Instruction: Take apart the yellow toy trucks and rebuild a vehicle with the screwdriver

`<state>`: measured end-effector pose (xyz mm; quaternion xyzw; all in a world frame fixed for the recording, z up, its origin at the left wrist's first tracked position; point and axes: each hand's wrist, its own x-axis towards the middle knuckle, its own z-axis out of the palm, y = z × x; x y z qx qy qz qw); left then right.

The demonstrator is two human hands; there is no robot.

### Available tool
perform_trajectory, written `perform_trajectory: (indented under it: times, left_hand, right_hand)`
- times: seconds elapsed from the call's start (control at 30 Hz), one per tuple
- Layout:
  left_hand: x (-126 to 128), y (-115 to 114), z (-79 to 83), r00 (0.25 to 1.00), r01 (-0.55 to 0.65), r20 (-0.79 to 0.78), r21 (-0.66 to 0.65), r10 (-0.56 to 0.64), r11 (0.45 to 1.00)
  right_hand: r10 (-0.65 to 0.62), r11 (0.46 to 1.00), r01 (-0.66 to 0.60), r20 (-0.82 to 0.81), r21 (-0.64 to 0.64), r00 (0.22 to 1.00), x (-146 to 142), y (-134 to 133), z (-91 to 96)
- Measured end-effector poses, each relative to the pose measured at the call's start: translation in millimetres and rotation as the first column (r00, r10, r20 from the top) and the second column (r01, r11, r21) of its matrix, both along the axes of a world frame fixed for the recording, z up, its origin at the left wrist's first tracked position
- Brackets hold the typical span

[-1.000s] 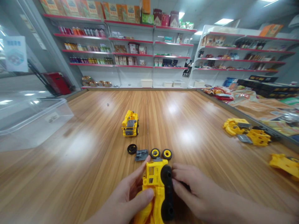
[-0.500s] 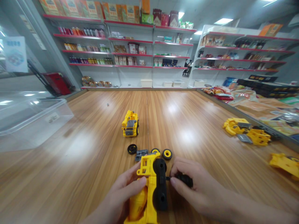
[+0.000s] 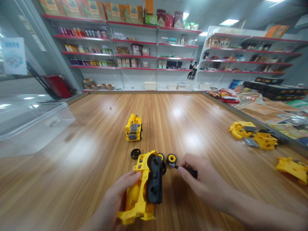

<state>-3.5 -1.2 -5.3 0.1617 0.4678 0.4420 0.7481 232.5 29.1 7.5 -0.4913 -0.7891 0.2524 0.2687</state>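
My left hand [image 3: 113, 202] grips a yellow toy truck body [image 3: 139, 192] tipped on its side, its black chassis [image 3: 154, 178] facing right. To the right of it, my right hand [image 3: 202, 183] is closed around a small black-handled screwdriver [image 3: 185, 169], whose tip points left toward the loose wheels. A black wheel [image 3: 135, 154] and two yellow-hubbed wheels [image 3: 171, 158] lie on the wooden table [image 3: 96, 134] just beyond the truck. A small assembled yellow toy truck [image 3: 133, 127] stands farther back.
A clear plastic bin [image 3: 29, 125] sits at the left. Yellow toy parts [image 3: 255, 136] and another yellow piece [image 3: 292, 168] lie at the right, near the table's edge. Store shelves [image 3: 144, 48] with goods fill the background.
My left hand has swung the truck body leftward and tilted it over. My right hand has pulled away to the right with the screwdriver, off the chassis. The grey part is now hidden behind the truck.
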Motion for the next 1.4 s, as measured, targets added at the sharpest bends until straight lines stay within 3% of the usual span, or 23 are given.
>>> perform_trajectory:
  times: [0.13,0.33,0.7,0.93,1.2,1.33,1.4]
  left_hand:
    - [-1,0,-2.1,1.0,-0.01,0.029,0.004,0.01,1.0]
    - [1,1,-0.1,0.999,0.03,0.036,0.013,-0.031,0.999]
    - [3,1,0.2,0.998,0.043,0.041,0.008,-0.043,0.999]
    - [3,0,2.1,0.998,0.044,0.052,0.016,-0.044,0.999]
    - [4,2,2.8,0.997,0.041,0.071,0.007,-0.041,0.999]
    - [4,2,4.8,0.996,0.037,0.08,-0.006,-0.036,0.999]
    - [3,3,4.6,0.995,0.038,0.092,-0.014,-0.036,0.999]
  right_hand:
    - [-0.106,0.994,0.106,0.05,0.014,0.993,4,11,-8.0]
    - [-0.146,0.988,0.141,0.074,0.07,0.987,6,18,-13.5]
    - [-0.119,0.988,0.112,0.065,0.102,0.991,10,21,-16.9]
    - [-0.044,0.981,0.043,0.003,0.192,0.999,8,17,-9.7]
    - [-0.076,0.969,0.083,-0.042,0.233,0.996,7,19,-6.8]
    - [-0.075,0.957,0.106,-0.124,0.268,0.989,7,13,-3.7]
    - [-0.018,0.959,0.061,-0.158,0.275,0.987,6,5,-0.2]
